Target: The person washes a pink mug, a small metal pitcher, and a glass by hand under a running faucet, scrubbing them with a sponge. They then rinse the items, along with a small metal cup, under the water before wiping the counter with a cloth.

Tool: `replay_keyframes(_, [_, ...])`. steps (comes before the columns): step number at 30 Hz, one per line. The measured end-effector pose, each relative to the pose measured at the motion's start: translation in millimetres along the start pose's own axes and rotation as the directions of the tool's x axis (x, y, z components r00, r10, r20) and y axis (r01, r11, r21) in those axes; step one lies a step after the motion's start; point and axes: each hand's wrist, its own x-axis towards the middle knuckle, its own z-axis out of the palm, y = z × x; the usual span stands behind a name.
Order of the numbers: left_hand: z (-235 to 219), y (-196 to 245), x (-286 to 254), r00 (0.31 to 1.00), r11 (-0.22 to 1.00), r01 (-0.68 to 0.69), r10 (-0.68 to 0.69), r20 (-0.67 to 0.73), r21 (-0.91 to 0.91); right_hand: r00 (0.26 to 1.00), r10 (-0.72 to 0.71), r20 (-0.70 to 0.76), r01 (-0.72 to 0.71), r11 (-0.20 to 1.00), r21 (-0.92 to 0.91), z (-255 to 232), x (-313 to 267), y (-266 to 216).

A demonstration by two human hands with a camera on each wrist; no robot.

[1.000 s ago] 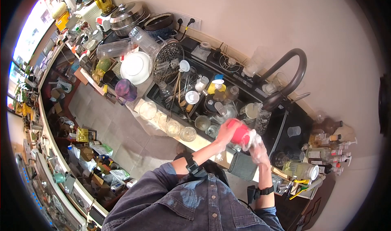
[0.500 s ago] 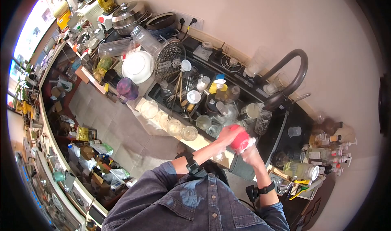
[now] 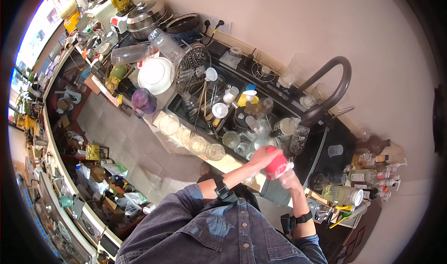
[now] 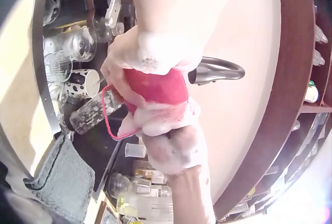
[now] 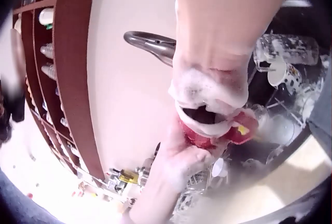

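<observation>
Over the sink's front edge, a foamy red cup (image 3: 277,166) is held between both hands. The left hand (image 3: 264,159) grips its body from the closed end; in the left wrist view this hand (image 4: 134,63) has its fingers curled round the red cup (image 4: 158,86), whose thin loop sticks out to one side. The right hand (image 3: 289,178) is at the cup's rim; in the left wrist view that hand (image 4: 174,149) is bent against the rim under thick suds. Seen from the right wrist, the right hand (image 5: 210,86) covers part of the dark opening; foam hides its fingertips.
Glasses, bottles and utensils crowd the sink behind the hands. Three glass bowls, one being (image 3: 215,152), line the front ledge. A tall black faucet (image 3: 347,77) arches at the right. A grey cloth (image 3: 275,192) hangs over the edge; a lidded jar (image 3: 342,195) stands right.
The right hand has moved slightly down and in against the rim, and the red cup has tilted and turned a little. The left hand still grips it. Less foam shows on the right hand.
</observation>
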Motion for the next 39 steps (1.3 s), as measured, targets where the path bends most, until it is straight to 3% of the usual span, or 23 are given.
replay_keyframes(1, [1.0, 3.1, -4.0, 1.0, 1.0, -0.012, 0.012, -0.001, -0.001, 0.994, 0.109, -0.013, -0.109, 0.994, 0.013, 1.1, -1.1, -7.9])
replay_keyframes(3, [2.6, 19.7, -18.3, 0.999, 0.999, -0.043, 0.043, -0.01, -0.009, 0.982, 0.128, -0.141, -0.083, 0.954, 0.29, 11.8, 3.3, 10.9])
replay_keyframes(6, [0.2, 14.3, -11.0, 0.998, 0.992, -0.044, 0.05, 0.049, -0.114, 0.963, -0.049, -0.266, 0.039, 0.998, -0.044, 14.8, -2.1, 7.9])
replay_keyframes(7, [-0.6, 12.6, -9.2, 0.997, 0.991, -0.041, 0.049, 0.057, -0.126, 0.933, -0.317, -0.17, 0.152, 0.775, -0.613, 11.3, -6.8, 6.1])
replay_keyframes(8, [-1.0, 13.1, -8.6, 0.997, 0.99, -0.038, 0.048, 0.068, -0.138, 0.878, -0.474, 0.062, 0.203, 0.252, -0.946, 9.3, -9.9, 6.4])
replay_keyframes(9, [-1.5, 13.9, -8.0, 0.996, 0.988, -0.036, 0.048, 0.079, -0.149, 0.873, -0.467, -0.14, 0.273, 0.705, -0.654, 13.9, -8.9, 11.2])
replay_keyframes(10, [-1.6, 14.8, -8.7, 0.996, 0.988, -0.026, 0.039, 0.079, -0.153, 0.884, -0.354, -0.305, 0.318, 0.934, -0.163, 22.9, -5.5, 18.9])
replay_keyframes(11, [-1.4, 16.1, -9.9, 0.996, 0.987, -0.017, 0.03, 0.079, -0.157, 0.907, -0.172, -0.385, 0.324, 0.868, 0.377, 30.0, -3.6, 16.0])
replay_keyframes(14, [-1.0, 16.9, -10.5, 0.998, 0.989, 0.001, 0.007, 0.055, -0.147, 0.863, -0.288, -0.415, 0.292, 0.955, -0.055, 27.2, -9.9, -5.8])
replay_keyframes(17, [0.5, 22.6, -16.6, 0.998, 0.997, -0.065, 0.064, -0.01, -0.031, 0.891, -0.33, -0.311, 0.213, 0.91, -0.355, 21.0, -10.2, -19.0])
replay_keyframes(23, [3.8, 12.2, -17.2, 0.993, 0.988, -0.102, 0.107, -0.04, 0.117, 0.897, -0.431, -0.101, 0.291, 0.745, -0.6, 11.3, -16.4, -17.3])
replay_keyframes(26, [6.0, -5.5, -9.7, 0.987, 0.968, -0.145, 0.156, -0.04, 0.204, 0.922, -0.371, -0.113, 0.316, 0.887, -0.337, 11.9, -21.8, 9.4])
replay_keyframes(28, [5.2, -6.5, -10.5, 0.991, 0.954, -0.126, 0.134, -0.011, 0.27, 0.962, -0.223, -0.157, 0.228, 0.974, 0.013, 17.5, -27.9, 28.3])
replay_keyframes(30, [5.2, -8.6, -10.3, 0.981, 0.936, -0.192, 0.192, 0.03, 0.295, 0.982, -0.092, -0.163, 0.138, 0.943, 0.302, 21.2, -32.2, 36.7])
replay_keyframes(33, [5.1, -12.1, -8.4, 0.961, 0.923, -0.278, 0.263, 0.091, 0.268, 0.987, 0.023, -0.16, 0.073, 0.822, 0.565, 25.2, -33.3, 43.0])
replay_keyframes(35, [6.2, -10.8, -6.3, 0.945, 0.933, -0.318, 0.3, 0.129, 0.165, 0.981, 0.045, -0.187, 0.082, 0.78, 0.621, 27.0, -33.3, 44.5])
replay_keyframes(36, [5.8, -8.4, -5.7, 0.958, 0.952, -0.272, 0.254, 0.132, 0.141, 0.976, 0.043, -0.212, 0.1, 0.781, 0.617, 27.9, -34.2, 44.6])
replay_keyframes(39, [2.6, -3.0, -1.4, 0.977, 0.985, -0.163, 0.154, 0.147, 0.053, 0.93, -0.099, -0.354, 0.23, 0.908, 0.35, 31.6, -32.0, 37.0])
